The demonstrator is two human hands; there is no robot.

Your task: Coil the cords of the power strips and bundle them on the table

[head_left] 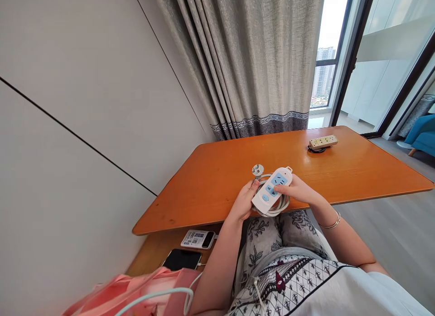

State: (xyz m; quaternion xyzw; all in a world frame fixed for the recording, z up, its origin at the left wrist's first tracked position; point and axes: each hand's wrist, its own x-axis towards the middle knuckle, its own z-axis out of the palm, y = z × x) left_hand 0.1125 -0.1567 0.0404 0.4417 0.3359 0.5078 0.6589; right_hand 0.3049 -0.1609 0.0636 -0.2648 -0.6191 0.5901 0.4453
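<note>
A white power strip with blue sockets is held just above the near edge of the orange wooden table. Its white cord is coiled under it, and the plug sticks up at the far left. My left hand grips the strip's left side and the coil. My right hand holds the right side, thumb pressed on the top face.
A beige power strip lies on a black disc at the table's far right. A lower shelf holds a white power bank and a black phone. Pink cloth lies at lower left. Grey curtain and a window stand behind.
</note>
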